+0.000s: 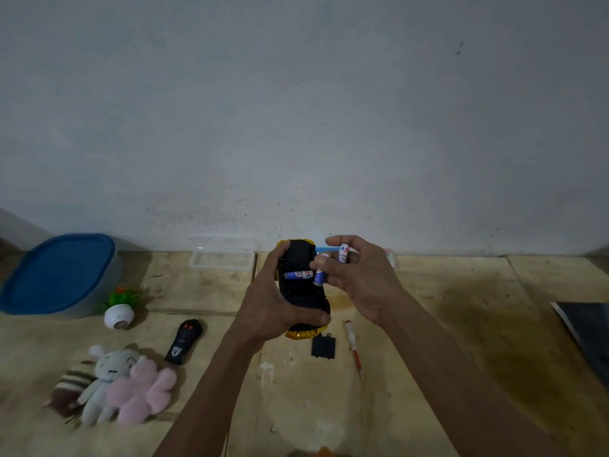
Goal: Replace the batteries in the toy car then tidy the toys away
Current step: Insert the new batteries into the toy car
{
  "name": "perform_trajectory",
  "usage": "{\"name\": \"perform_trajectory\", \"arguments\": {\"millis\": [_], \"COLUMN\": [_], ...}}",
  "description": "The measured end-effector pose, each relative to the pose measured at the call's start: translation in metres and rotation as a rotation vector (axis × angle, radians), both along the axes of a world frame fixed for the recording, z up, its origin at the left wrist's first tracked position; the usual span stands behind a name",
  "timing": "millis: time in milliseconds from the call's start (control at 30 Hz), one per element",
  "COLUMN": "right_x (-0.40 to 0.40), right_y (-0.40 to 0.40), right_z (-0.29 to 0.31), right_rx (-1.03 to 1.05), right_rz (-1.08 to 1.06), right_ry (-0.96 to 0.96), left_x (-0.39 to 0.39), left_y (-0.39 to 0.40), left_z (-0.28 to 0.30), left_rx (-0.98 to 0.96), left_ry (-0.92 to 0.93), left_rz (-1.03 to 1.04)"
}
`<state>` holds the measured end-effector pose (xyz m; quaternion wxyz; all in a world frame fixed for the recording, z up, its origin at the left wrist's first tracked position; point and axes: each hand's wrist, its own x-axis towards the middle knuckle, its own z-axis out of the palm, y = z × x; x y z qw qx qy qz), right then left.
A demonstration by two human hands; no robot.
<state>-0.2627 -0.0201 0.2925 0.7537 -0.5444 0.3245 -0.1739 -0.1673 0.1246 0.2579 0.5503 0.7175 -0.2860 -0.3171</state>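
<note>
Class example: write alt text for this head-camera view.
A left hand holds an upturned yellow toy car, one battery seated, while the right hand holds two more batteries.

At lower left of the frame we see a potted plant [120, 308] on its side; a dark sheet [590, 334], perhaps a folder, lies at the right edge.
</note>
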Motion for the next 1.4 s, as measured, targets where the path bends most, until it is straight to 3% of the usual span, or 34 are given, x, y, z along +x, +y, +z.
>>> {"name": "perform_trajectory", "arguments": {"millis": [200, 567, 833, 1000, 1400], "right_x": [0.011, 0.020, 0.022, 0.024, 0.032], "right_y": [0.006, 0.015, 0.001, -0.006, -0.017], "right_z": [-0.005, -0.021, -0.015, -0.018, -0.013], "right_rx": [-0.300, -0.612, -0.778, -1.100, -1.327], "right_rz": [-0.004, 0.028, 0.310, 0.585, 0.781], "right_ry": [0.074, 0.118, 0.045, 0.034, 0.143], "left_x": [0.001, 0.000, 0.007, 0.009, 0.009], "left_y": [-0.001, -0.002, -0.003, -0.005, -0.005], "left_z": [0.001, -0.007, -0.006, -0.008, -0.001], "left_rx": [0.005, -0.045, -0.041, 0.003, -0.042], "left_ry": [0.008, 0.121, 0.168, 0.212, 0.200], "left_rz": [-0.012, -0.009, -0.056, -0.045, -0.037]}}
